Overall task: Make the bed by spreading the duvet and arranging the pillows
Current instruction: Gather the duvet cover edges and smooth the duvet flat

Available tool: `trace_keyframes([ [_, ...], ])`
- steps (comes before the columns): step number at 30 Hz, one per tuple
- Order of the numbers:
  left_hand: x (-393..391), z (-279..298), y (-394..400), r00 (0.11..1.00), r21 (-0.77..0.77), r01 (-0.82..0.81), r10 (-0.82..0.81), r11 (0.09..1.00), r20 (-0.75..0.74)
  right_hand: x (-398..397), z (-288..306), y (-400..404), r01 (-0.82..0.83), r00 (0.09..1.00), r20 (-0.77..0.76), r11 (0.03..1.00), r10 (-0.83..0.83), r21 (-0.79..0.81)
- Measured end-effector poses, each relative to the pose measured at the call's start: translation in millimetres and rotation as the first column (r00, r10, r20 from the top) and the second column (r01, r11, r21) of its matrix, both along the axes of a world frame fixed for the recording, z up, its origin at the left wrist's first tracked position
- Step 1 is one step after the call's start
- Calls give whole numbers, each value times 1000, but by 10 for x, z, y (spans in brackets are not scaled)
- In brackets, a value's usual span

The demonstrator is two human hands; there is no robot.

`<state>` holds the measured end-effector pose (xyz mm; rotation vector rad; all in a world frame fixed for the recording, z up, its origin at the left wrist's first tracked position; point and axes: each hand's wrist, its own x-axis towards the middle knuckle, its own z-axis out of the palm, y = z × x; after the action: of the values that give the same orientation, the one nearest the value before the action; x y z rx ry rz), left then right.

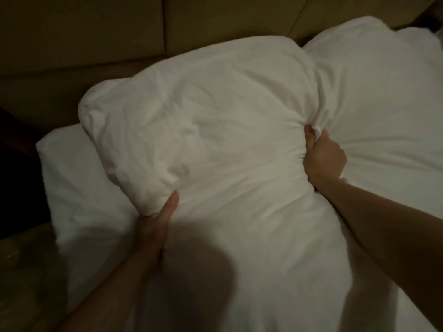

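Left hand [158, 226] under pillow [203, 121], right hand [323, 156] (fisted) gripping

Pillow [215, 121], centre: white woven cloth, matt, soft, finely creased, puckered where gripped.
Second pillow [374, 92], 2 o'clock: same white matt cloth, smoother.
Third pillow [79, 188], 9 o'clock: white matt cloth, few wrinkles.
Headboard [107, 32], 12 o'clock: tan upholstered panels, matt, smooth, with seams.
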<state>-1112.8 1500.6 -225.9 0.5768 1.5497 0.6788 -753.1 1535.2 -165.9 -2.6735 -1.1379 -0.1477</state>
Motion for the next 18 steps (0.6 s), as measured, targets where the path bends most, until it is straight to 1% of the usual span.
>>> trace_keyframes([
  [3, 24, 53, -21, 996, 4, -38, 38, 999, -79, 14, -23, 21, -9, 1000, -22, 1000, 10, 21],
  [5, 69, 150, -79, 996, 53, -52, 55, 997, -66, 16, 23, -14, -29, 997, -75, 999, 31, 25],
  [6, 103, 222, -151, 996, 93, -72, 76, 993, -43, 27, 63, -27, -48, 992, -119, 999, 50, 14],
  [7, 142, 298, -233, 995, 94, -94, 96, 991, -20, 70, 98, -28, -82, 982, -171, 996, 76, -25],
  [8, 177, 383, -374, 993, 98, -119, 118, 988, 22, 135, 199, -81, -143, 956, -271, 986, 116, -82],
  [9, 195, 450, -533, 988, 68, -135, 129, 989, 82, 223, 343, -141, -228, 905, -396, 963, 155, -143],
  [10, 218, 504, -746, 975, 45, -157, 147, 987, 168, 307, 529, -216, -270, 835, -527, 951, 154, -149],
  [11, 249, 582, -1027, 954, 33, -177, 163, 984, 253, 373, 751, -355, -259, 753, -645, 959, 127, -114],
  [12, 292, 639, -1314, 938, 46, -176, 153, 983, 311, 393, 949, -569, -220, 714, -694, 971, 97, -91],
  [14, 410, 663, -1754, 956, 62, -147, 125, 987, 264, 413, 1102, -1081, -212, 734, -679, 960, 31, -185],
  [15, 475, 698, -1863, 960, 16, -162, 153, 987, 235, 353, 1121, -1365, -233, 707, -707, 944, -1, -234],
  [16, 542, 764, -1909, 958, -40, -168, 172, 985, 227, 257, 1107, -1575, -255, 625, -780, 937, -27, -237],
  [17, 559, 866, -1913, 944, -70, -210, 221, 975, 245, 156, 1113, -1712, -236, 498, -867, 959, -18, -156],
  [18, 573, 920, -1864, 925, -64, -271, 278, 961, 258, 152, 1114, -1765, -187, 400, -914, 982, 62, -15],
])
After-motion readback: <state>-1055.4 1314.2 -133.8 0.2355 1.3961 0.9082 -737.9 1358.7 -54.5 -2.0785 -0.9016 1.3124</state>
